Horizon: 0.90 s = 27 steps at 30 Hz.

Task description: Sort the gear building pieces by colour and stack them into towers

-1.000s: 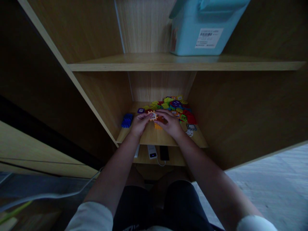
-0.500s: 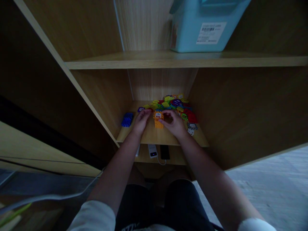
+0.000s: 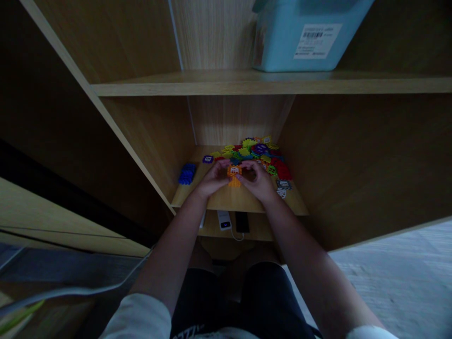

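Note:
Between my hands is a stack of orange toy building pieces, its top piece carrying a white window pattern. My left hand grips the stack from the left, thumb at the near side and fingers behind. From the right, my right hand holds it the same way, thumb on its front. Behind my hands lies a heap of mixed toy pieces in yellow, green, red and purple. A blue stack of pieces sits to the left, near a purple piece.
Grey and white pieces lie right of my hands, beside red ones. A light blue bin stands on the upper shelf, above my hands. On the lower shelf are a white power bank and a black phone-like device.
My left hand has moved right and closed on the orange stack. My right hand stays on it. The view has shifted slightly.

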### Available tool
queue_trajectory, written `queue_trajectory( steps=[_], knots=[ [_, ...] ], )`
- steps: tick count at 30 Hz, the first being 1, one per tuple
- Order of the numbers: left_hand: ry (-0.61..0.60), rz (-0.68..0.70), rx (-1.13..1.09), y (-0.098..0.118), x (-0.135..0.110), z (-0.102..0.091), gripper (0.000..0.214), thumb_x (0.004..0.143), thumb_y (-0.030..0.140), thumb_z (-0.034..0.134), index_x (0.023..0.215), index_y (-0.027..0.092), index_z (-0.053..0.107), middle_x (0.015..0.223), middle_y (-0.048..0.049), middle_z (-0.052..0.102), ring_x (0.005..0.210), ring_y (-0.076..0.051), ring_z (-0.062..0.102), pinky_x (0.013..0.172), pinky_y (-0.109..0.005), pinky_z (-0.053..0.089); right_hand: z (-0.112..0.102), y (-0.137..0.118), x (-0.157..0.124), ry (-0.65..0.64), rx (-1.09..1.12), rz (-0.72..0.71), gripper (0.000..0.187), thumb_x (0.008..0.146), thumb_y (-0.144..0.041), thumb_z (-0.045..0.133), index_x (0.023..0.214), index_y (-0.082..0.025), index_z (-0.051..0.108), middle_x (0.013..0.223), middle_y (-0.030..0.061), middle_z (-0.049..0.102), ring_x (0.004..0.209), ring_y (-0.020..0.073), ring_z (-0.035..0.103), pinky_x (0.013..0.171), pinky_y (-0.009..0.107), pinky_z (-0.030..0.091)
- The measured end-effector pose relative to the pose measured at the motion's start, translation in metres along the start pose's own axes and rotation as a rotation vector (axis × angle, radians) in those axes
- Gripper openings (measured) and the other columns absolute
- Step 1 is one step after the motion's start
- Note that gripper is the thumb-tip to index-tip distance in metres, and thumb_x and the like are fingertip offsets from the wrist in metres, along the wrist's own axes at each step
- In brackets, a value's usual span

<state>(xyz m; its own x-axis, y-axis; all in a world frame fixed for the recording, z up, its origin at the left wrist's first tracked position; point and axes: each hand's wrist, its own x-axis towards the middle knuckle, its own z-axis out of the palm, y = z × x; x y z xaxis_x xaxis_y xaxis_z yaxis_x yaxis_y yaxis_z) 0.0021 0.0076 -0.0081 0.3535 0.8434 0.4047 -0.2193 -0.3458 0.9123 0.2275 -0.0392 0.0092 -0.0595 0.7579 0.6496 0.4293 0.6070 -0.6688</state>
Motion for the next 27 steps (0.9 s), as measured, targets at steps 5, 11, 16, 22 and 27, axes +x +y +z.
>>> queue_trajectory(
  steps=[5, 11, 16, 22, 27],
  knots=[
    [-0.014, -0.022, -0.004, 0.0016, 0.0006, 0.0009, 0.076, 0.069, 0.032, 0.104, 0.136, 0.025, 0.069, 0.141, -0.0133, 0.072, 0.144, -0.034, 0.062, 0.125, -0.051, 0.045, -0.0001, -0.0013, -0.0006, -0.015, -0.004, 0.008, 0.046, 0.093, -0.059, 0.08, 0.126, -0.03, 0.067, 0.128, 0.0077, 0.077, 0.113, 0.0282, 0.072, 0.107, 0.052, 0.06],
    [-0.003, -0.032, -0.012, 0.0021, 0.0004, 0.0021, 0.073, 0.07, 0.03, 0.103, 0.134, 0.025, 0.069, 0.138, -0.0127, 0.073, 0.141, -0.033, 0.063, 0.123, -0.05, 0.047, -0.0008, -0.0017, -0.001, -0.022, -0.015, 0.006, 0.045, 0.095, -0.06, 0.079, 0.126, -0.031, 0.066, 0.126, 0.0076, 0.077, 0.113, 0.0287, 0.071, 0.105, 0.052, 0.06],
    [0.002, -0.021, -0.03, 0.0003, 0.0009, 0.0017, 0.076, 0.067, 0.032, 0.105, 0.133, 0.025, 0.07, 0.135, -0.0121, 0.074, 0.136, -0.032, 0.066, 0.12, -0.048, 0.048, -0.0005, -0.0008, -0.0011, -0.024, 0.005, 0.014, 0.046, 0.095, -0.059, 0.079, 0.128, -0.03, 0.065, 0.127, 0.0082, 0.077, 0.114, 0.0279, 0.071, 0.107, 0.052, 0.059],
    [-0.006, -0.02, -0.012, 0.0008, 0.0008, 0.001, 0.074, 0.069, 0.033, 0.104, 0.134, 0.025, 0.07, 0.134, -0.0118, 0.073, 0.136, -0.031, 0.065, 0.12, -0.048, 0.048, -0.0007, -0.0041, -0.0017, -0.023, -0.004, 0.0, 0.045, 0.095, -0.06, 0.078, 0.126, -0.03, 0.065, 0.127, 0.0082, 0.076, 0.114, 0.0283, 0.071, 0.105, 0.051, 0.061],
    [-0.006, -0.015, -0.016, -0.0023, 0.0004, -0.0016, 0.069, 0.073, 0.028, 0.098, 0.136, 0.025, 0.069, 0.14, -0.0123, 0.072, 0.14, -0.031, 0.063, 0.122, -0.047, 0.046, -0.008, -0.0008, 0.0014, 0.124, -0.109, 0.001, 0.031, 0.107, -0.054, 0.063, 0.122, -0.028, 0.067, 0.122, 0.0111, 0.075, 0.112, 0.0292, 0.071, 0.103, 0.05, 0.06]
  ],
)
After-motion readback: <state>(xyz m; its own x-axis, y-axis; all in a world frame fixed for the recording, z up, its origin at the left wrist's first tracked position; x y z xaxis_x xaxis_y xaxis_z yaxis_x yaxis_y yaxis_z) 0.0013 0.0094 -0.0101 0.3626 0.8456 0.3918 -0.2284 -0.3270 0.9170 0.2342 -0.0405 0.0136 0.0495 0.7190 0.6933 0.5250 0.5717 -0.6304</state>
